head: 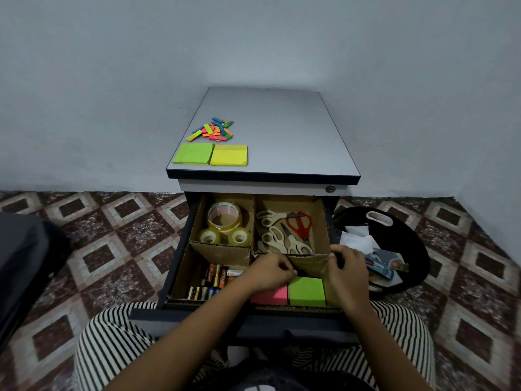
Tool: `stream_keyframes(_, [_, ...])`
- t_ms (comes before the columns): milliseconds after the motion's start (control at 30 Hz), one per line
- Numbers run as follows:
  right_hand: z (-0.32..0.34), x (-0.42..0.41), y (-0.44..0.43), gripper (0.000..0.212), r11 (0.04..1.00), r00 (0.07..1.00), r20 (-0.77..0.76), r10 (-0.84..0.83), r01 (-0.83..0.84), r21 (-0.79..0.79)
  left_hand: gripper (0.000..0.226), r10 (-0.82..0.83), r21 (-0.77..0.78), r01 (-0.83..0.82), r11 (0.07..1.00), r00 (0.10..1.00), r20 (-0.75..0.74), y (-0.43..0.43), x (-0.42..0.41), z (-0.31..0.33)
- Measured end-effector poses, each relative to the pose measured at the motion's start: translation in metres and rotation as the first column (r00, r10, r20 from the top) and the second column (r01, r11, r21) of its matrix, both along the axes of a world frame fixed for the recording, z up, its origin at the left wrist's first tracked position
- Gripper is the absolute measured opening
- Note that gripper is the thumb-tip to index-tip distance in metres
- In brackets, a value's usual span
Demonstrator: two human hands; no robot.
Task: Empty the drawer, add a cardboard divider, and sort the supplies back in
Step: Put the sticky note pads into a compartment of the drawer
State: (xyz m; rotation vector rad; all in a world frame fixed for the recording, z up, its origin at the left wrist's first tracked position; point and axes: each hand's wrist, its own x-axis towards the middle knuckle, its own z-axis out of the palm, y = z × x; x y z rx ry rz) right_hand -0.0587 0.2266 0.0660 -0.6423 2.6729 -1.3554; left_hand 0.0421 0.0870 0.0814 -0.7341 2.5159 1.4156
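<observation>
Left hand (272, 270) and right hand (348, 263) each pinch the cardboard divider (308, 262) with curled fingers, right side of the drawer (197, 320). Caution: excess force may buckle it, spilling the far scissors (287, 232) into the near compartment.

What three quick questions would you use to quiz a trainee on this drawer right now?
1. True or false: the scissors lie in the far-right compartment of the drawer.
2. How many tape rolls sit in the far-left compartment?
3. What do the left hand and right hand grip? A: batteries. B: cardboard divider. C: pink pad.
Key: 1 true; 2 three; 3 B.
</observation>
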Motion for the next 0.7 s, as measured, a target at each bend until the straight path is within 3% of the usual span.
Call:
stream_keyframes(133, [-0.001, 0.001, -0.003, 0.021, 0.997, 0.978, -0.202, 0.044, -0.029, 0.075, 0.016, 0.001, -0.179, -0.032, 0.983, 0.985, -0.172, -0.023, 0.014, 0.034])
stream_keyframes(267, [0.032, -0.001, -0.038, 0.019, 0.988, 0.907, -0.401, 0.128, -0.153, -0.03, 0.01, 0.076, -0.351, -0.25, 0.902, 0.895, -0.44, -0.066, 0.023, 0.07])
stream_keyframes(400, [0.074, 0.0, -0.086, 0.022, 0.948, 0.839, -0.478, 0.26, -0.315, -0.037, 0.015, 0.083, -0.513, -0.47, 0.718, 0.79, -0.608, -0.116, 0.021, 0.09])
stream_keyframes(533, [0.099, -0.004, -0.133, 0.025, 0.893, 0.746, -0.532, 0.401, -0.448, 0.044, 0.024, 0.055, -0.665, -0.518, 0.539, 0.809, -0.586, -0.16, 0.021, 0.094])
stream_keyframes(700, [0.106, -0.006, -0.173, 0.033, 0.85, 0.65, -0.563, 0.511, -0.479, 0.219, 0.035, 0.066, -0.794, -0.382, 0.474, 0.914, -0.4, -0.189, 0.026, 0.089])
